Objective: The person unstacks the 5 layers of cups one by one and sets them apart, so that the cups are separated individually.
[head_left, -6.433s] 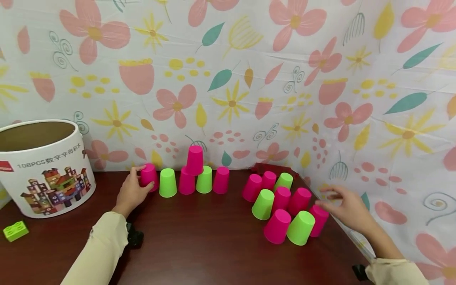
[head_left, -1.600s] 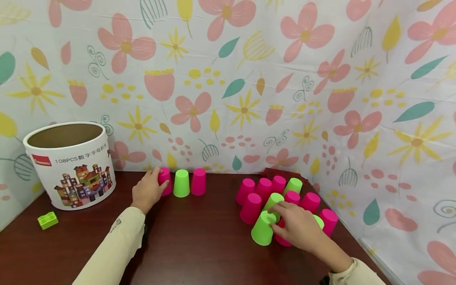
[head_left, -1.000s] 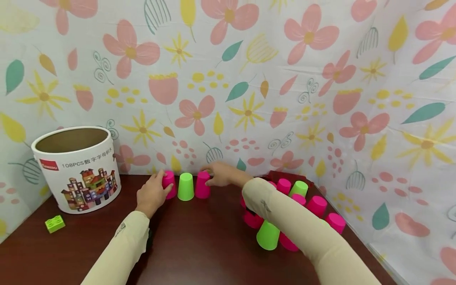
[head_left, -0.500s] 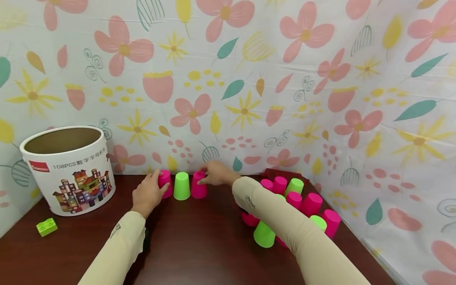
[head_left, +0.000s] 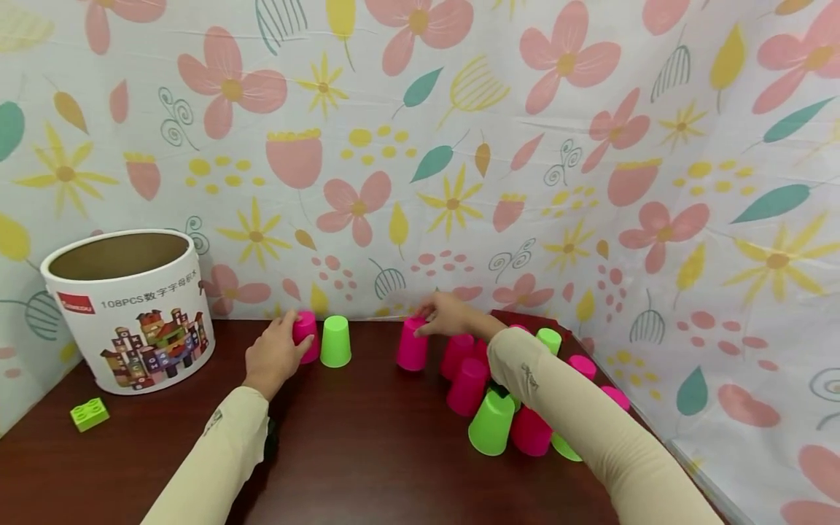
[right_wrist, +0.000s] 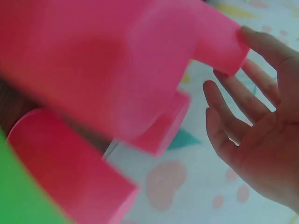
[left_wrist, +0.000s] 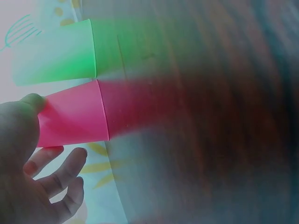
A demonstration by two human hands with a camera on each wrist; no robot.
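Note:
My left hand (head_left: 272, 357) holds an upside-down pink cup (head_left: 308, 337) near the back of the table, thumb and fingers on its sides. In the left wrist view, that pink cup (left_wrist: 74, 116) lies between thumb and index finger while the other fingers stay off it. A green cup (head_left: 336, 343) stands just right of it. Farther right, my right hand (head_left: 449, 315) pinches another upside-down pink cup (head_left: 412, 348) near its top. Whether its rim touches the table cannot be told. In the right wrist view, this pink cup (right_wrist: 223, 43) sits between thumb and fingers.
Several pink and green cups crowd the right, including a green cup (head_left: 492, 424) and a pink cup (head_left: 468, 388); my right sleeve (head_left: 577, 408) hides some. A white tub (head_left: 131, 321) and a lime toy brick (head_left: 89, 414) are at left. A floral cloth (head_left: 446, 219) stands behind.
Over several seconds, the five-cup row with one on top has thinned to two, and the right cluster has grown. Just now my right hand has drawn the pink cup rightward; my left has stayed.

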